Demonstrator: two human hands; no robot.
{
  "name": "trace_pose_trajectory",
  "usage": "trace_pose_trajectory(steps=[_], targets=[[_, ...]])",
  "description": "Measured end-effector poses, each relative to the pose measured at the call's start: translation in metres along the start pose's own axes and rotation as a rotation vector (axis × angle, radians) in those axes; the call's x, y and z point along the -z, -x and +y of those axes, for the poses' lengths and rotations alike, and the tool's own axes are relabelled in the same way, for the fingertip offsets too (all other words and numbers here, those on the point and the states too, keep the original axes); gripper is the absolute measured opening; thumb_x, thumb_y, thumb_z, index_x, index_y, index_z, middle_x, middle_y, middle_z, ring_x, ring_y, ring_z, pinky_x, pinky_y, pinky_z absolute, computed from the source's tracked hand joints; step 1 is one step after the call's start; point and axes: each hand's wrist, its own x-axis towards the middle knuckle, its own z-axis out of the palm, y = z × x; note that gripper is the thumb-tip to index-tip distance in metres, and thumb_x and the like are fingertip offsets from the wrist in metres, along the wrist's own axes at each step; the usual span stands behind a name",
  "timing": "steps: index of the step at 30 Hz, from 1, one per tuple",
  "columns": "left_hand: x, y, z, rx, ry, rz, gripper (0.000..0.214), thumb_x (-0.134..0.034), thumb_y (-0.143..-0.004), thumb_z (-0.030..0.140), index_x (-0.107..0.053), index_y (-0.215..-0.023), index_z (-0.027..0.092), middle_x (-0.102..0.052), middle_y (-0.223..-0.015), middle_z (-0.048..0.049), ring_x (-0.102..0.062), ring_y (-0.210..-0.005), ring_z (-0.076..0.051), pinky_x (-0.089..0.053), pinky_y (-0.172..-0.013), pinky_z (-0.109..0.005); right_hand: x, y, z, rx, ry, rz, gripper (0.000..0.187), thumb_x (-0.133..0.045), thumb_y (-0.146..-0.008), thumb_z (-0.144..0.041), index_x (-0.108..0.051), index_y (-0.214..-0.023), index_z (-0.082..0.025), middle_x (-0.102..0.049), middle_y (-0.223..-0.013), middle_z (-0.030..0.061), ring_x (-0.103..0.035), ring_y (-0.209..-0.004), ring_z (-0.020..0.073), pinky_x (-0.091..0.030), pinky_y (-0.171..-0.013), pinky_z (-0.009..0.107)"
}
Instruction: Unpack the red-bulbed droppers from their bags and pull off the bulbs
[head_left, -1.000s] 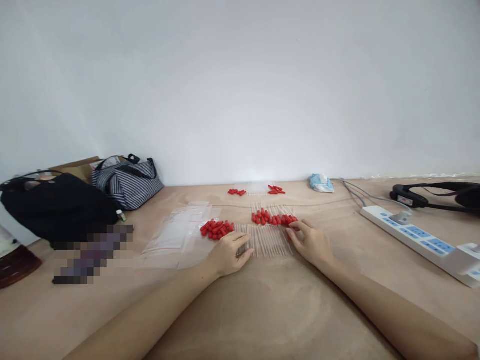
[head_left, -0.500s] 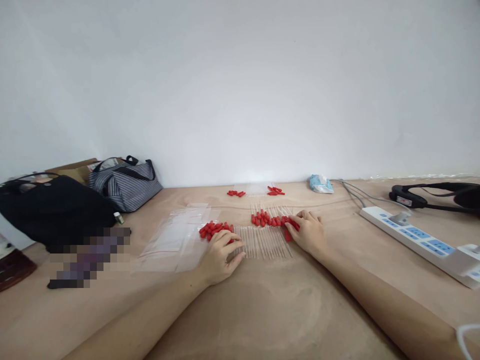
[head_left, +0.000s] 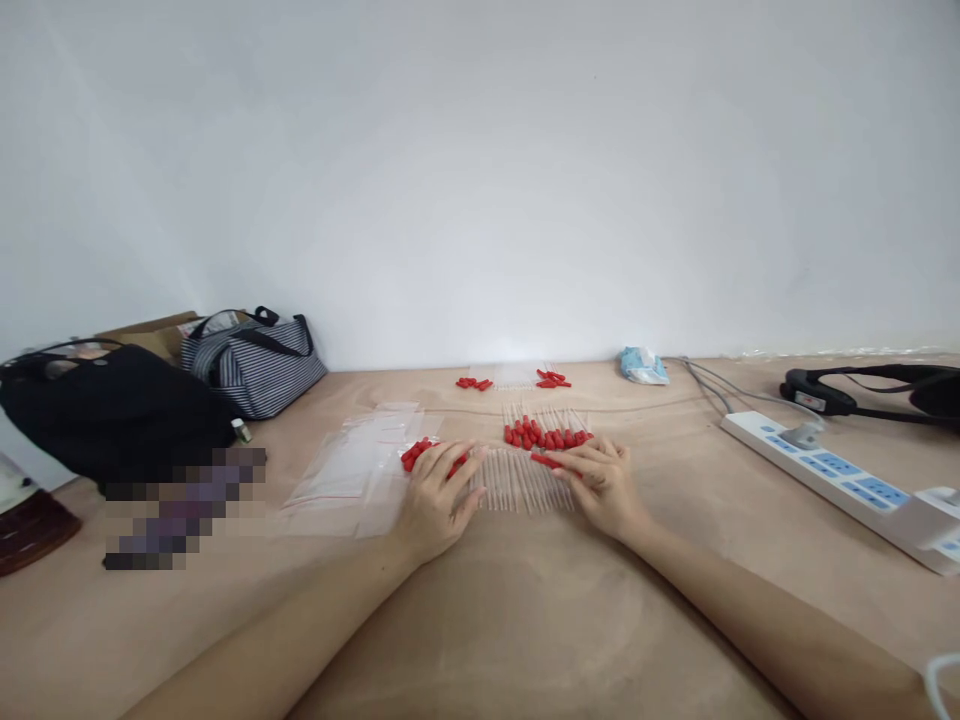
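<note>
My left hand (head_left: pixel 439 500) lies over the right side of a pile of red rubber dropper bulbs (head_left: pixel 417 455), thumb apart from the fingers. Red shows between its fingers, but the fingertips' contact with the pile is partly hidden. My right hand (head_left: pixel 606 488) pinches a red rubber bulb (head_left: pixel 545 460), which points left above a row of thin clear tubes (head_left: pixel 521 485). Behind that row lies a group of droppers (head_left: pixel 536 433), their red bulbs toward me and thin tubes pointing away.
Clear zip bags (head_left: pixel 341 470) lie left of the pile. More red-bulbed droppers (head_left: pixel 553 379) rest near the wall. A tissue pack (head_left: pixel 643 366), a power strip (head_left: pixel 832 470) and a black headset (head_left: pixel 817 390) are at right; a striped bag (head_left: pixel 270 370) and black bag (head_left: pixel 135 420) at left.
My right hand has drawn back from the dropper group, and the red bulb in its fingers now points left over the tubes. My left thumb and forefinger have spread apart.
</note>
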Motion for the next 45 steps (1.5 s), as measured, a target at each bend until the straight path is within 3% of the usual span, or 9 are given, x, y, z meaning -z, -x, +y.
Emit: trace_pose_trajectory(steps=[5, 12, 16, 20, 38, 45], targets=[[-0.003, 0.000, 0.004, -0.136, 0.013, -0.023, 0.023, -0.048, -0.084, 0.021, -0.056, -0.105, 0.020, -0.064, -0.100, -0.0036, -0.053, -0.096, -0.019, -0.032, -0.092, -0.042, -0.005, 0.005, -0.021, 0.110, -0.074, -0.113, 0.018, -0.052, -0.081, -0.031, -0.064, -0.095, -0.033, -0.068, -0.083, -0.0031, -0.047, -0.079, 0.0163, -0.026, -0.077, 0.036], [-0.010, 0.001, 0.008, -0.155, 0.054, -0.034, 0.015, -0.047, -0.084, 0.016, -0.061, -0.087, 0.018, -0.063, -0.066, 0.0010, -0.052, -0.065, -0.012, -0.037, -0.081, -0.036, -0.007, 0.005, -0.030, 0.125, -0.052, -0.128, 0.018, -0.055, -0.079, -0.030, -0.064, -0.094, -0.031, -0.067, -0.082, -0.0025, -0.048, -0.078, 0.0147, -0.026, -0.077, 0.036], [-0.010, -0.001, 0.010, -0.189, 0.038, -0.041, 0.015, -0.046, -0.083, 0.016, -0.061, -0.085, 0.016, -0.062, -0.065, -0.0001, -0.051, -0.065, -0.013, -0.038, -0.079, -0.036, -0.013, 0.005, -0.036, 0.177, 0.006, -0.055, 0.020, -0.059, -0.075, -0.036, -0.064, -0.093, -0.027, -0.064, -0.079, -0.0010, -0.048, -0.077, 0.0141, -0.025, -0.079, 0.036], [-0.008, -0.002, 0.012, -0.227, 0.033, -0.050, 0.017, -0.044, -0.084, 0.014, -0.061, -0.085, 0.016, -0.060, -0.064, -0.0007, -0.051, -0.064, -0.014, -0.038, -0.078, -0.036, -0.018, 0.006, -0.037, 0.256, 0.102, 0.001, 0.011, -0.057, -0.078, -0.030, -0.064, -0.084, -0.025, -0.060, -0.065, -0.0018, -0.045, -0.071, 0.0131, -0.023, -0.080, 0.036], [-0.002, -0.003, 0.016, -0.210, 0.061, -0.027, 0.019, -0.042, -0.085, 0.014, -0.059, -0.077, 0.016, -0.059, -0.061, 0.0002, -0.052, -0.064, -0.012, -0.038, -0.078, -0.035, -0.009, 0.008, -0.033, 0.350, 0.067, -0.058, 0.011, -0.053, -0.076, -0.019, -0.063, -0.076, -0.024, -0.053, -0.055, -0.0041, -0.044, -0.071, 0.0128, -0.017, -0.089, 0.042], [-0.002, 0.000, 0.019, -0.224, 0.062, -0.078, 0.022, -0.038, -0.087, 0.016, -0.060, -0.083, 0.016, -0.060, -0.062, -0.0010, -0.050, -0.055, -0.011, -0.038, -0.052, -0.024, -0.005, 0.010, -0.034, 0.330, 0.101, -0.094, 0.014, -0.051, -0.077, -0.021, -0.063, -0.081, -0.026, -0.055, -0.060, -0.0030, -0.047, -0.076, 0.0137, -0.018, -0.090, 0.041]])
